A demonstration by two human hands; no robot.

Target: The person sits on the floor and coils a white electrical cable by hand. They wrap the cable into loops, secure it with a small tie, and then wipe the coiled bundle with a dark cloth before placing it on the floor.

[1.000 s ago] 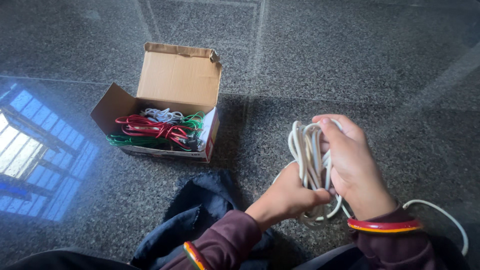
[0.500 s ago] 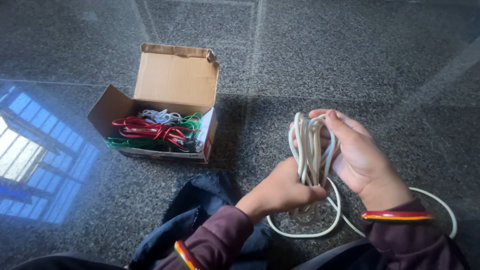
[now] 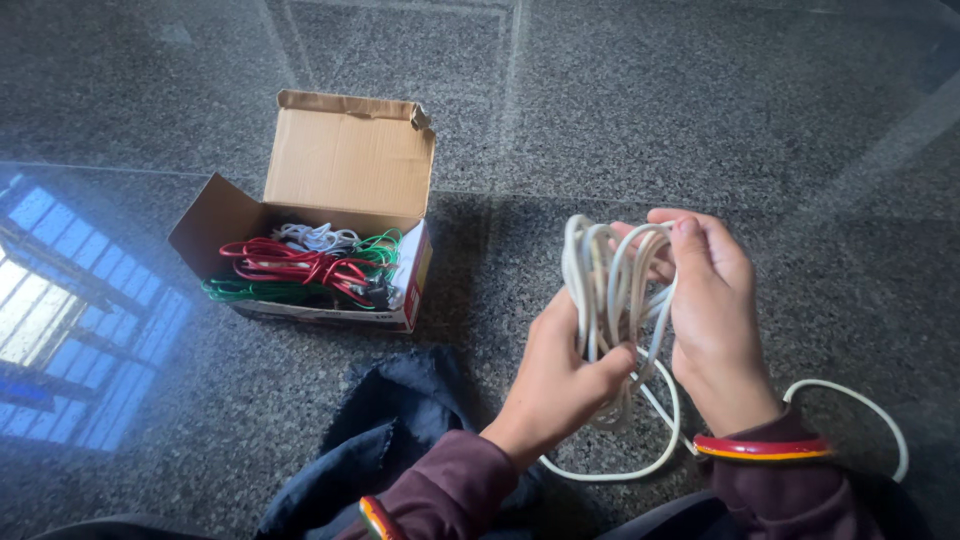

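While both hands work above the floor [image 3: 700, 110], the white cable [image 3: 610, 290] sits between them as an upright bundle of loops — its long axis running top to bottom. The left hand [image 3: 560, 375] pinches the lower part, fingers closed round it; the right hand [image 3: 715, 310] curls its fingers [image 3: 690, 245] over the top loops. A loose tail trails down — the open cardboard box [image 3: 345, 170] lies well off to the left.

White cable [image 3: 610, 290], brown cardboard box [image 3: 345, 160] (red, green, white cables [image 3: 300, 265] inside), speckled grey floor [image 3: 700, 110].
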